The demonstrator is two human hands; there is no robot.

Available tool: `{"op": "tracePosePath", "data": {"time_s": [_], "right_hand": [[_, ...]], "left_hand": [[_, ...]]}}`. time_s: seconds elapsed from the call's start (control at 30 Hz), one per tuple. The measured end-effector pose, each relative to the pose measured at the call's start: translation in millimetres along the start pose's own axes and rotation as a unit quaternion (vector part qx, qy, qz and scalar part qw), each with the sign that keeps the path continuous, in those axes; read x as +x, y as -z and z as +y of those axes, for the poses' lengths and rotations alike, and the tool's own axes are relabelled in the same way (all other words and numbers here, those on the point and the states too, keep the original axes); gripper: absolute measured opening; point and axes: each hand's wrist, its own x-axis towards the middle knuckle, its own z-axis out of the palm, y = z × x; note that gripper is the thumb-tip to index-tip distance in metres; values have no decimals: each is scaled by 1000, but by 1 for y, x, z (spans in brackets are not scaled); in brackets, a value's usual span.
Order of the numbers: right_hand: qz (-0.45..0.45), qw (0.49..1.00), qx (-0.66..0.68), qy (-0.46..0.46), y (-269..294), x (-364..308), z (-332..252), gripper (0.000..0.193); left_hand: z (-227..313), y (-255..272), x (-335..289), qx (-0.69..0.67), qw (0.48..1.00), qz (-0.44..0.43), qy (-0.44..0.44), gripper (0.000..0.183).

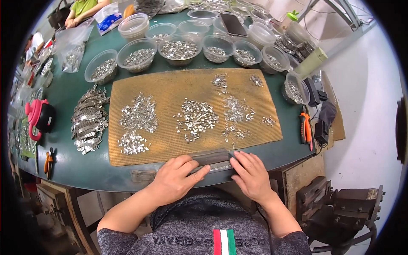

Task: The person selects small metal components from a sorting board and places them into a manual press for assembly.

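A long dark bar (pixel 209 157) lies at the table's front edge, just before the mat. Along its near side runs a narrow strip (pixel 220 165) with a row of small shiny pieces. My left hand (pixel 180 175) is closed over the left part of the bar, its thumb side reaching towards the strip. At the right end, my right hand (pixel 251 173) has its fingers stretched and apart, the tips touching the bar or strip. What lies under my fingertips is hidden. Beyond, a tan textured mat (pixel 165 85) carries loose piles of small silvery pieces (pixel 196 119).
Clear plastic bowls (pixel 180 49) of metal pieces line the mat's far side. Stacked metal strips (pixel 90 119) lie left. Orange-handled pliers (pixel 49 163) and another pair of pliers (pixel 305 128) flank the mat. A pink-lidded black jug (pixel 40 114) and a phone (pixel 233 24) are around it.
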Motion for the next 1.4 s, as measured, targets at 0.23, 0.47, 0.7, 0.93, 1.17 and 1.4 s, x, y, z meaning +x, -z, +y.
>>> {"op": "tracePosePath", "data": {"time_s": [0.23, 0.47, 0.7, 0.93, 1.17, 1.4], "right_hand": [[-34, 977, 181, -106, 12, 3, 24, 67], [-24, 976, 196, -92, 16, -10, 46, 63], [72, 960, 206, -175, 37, -93, 22, 57], [264, 887, 149, -348, 73, -210, -22, 54], [459, 735, 32, -498, 96, -298, -52, 54], [437, 710, -33, -551, 97, -328, -63, 53]], "left_hand": [[-13, 13, 23, -41, 998, -47, -27, 47], [-18, 14, 46, -28, 983, -179, -17, 39], [4, -14, 86, -93, 974, -188, -84, 36], [104, -71, 189, -126, 934, -190, -274, 37], [240, -149, 275, -183, 856, -172, -452, 33], [276, -208, 281, -188, 831, -163, -497, 36]]}}
